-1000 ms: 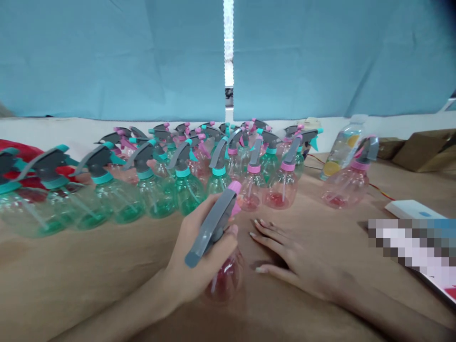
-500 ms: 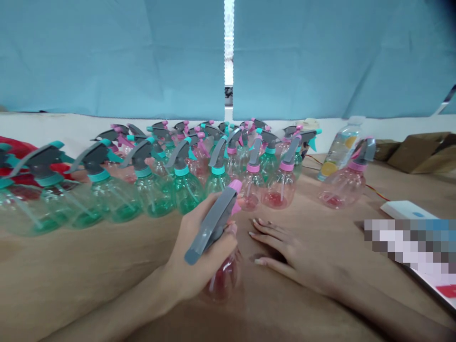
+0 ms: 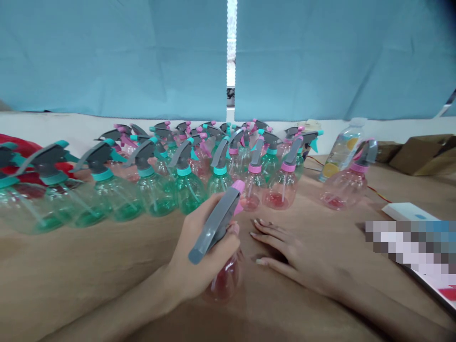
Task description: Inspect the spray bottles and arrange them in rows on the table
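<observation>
While the left hand [image 3: 204, 276] grips the pink spray bottle [image 3: 226, 281] by its neck, nozzle [image 3: 238, 186] toward the bottle rows [image 3: 188, 191], lever [image 3: 209, 229] toward the wrist [image 3: 168, 289], the right hand [image 3: 297, 251] lies open on the table [image 3: 107, 256] just right of it, empty.

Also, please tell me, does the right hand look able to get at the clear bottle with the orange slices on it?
Probably yes, though not straight on: the right hand is empty, but a pink spray bottle partly covers the clear bottle. Its left side looks freer.
</observation>
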Demonstrator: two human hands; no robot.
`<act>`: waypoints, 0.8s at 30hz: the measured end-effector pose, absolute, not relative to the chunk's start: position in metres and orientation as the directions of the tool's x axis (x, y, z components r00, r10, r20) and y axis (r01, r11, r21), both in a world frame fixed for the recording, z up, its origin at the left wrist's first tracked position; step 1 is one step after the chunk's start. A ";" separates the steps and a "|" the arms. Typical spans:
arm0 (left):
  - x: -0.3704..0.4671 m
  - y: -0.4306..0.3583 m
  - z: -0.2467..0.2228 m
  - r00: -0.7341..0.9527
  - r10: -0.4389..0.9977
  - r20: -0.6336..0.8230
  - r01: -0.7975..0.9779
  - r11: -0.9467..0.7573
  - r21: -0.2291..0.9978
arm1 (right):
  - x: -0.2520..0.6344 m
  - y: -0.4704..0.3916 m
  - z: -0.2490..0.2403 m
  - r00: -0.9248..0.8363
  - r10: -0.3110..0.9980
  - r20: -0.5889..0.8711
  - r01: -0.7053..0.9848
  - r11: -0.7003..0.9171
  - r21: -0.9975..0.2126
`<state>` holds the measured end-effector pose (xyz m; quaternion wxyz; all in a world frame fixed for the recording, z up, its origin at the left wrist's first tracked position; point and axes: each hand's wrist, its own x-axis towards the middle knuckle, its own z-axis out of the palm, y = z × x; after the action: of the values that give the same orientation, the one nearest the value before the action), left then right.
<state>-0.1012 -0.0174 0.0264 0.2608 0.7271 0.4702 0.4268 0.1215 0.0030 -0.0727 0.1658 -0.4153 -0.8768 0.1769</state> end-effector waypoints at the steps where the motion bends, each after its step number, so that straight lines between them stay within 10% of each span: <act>1: -0.101 -0.017 0.026 0.194 0.904 0.382 0.470 -0.428 0.772 | 0.122 0.003 -0.074 -0.600 0.786 0.150 0.666 0.595 -0.450; 24: -0.100 -0.018 0.025 0.210 0.881 0.423 0.433 -0.472 0.768 | 0.123 0.004 -0.079 -0.604 0.783 0.149 0.680 0.604 -0.415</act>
<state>-0.1001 -0.0176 0.0247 0.2534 0.7353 0.4470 0.4419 0.1228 0.0038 -0.0786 0.1602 -0.4150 -0.8812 0.1602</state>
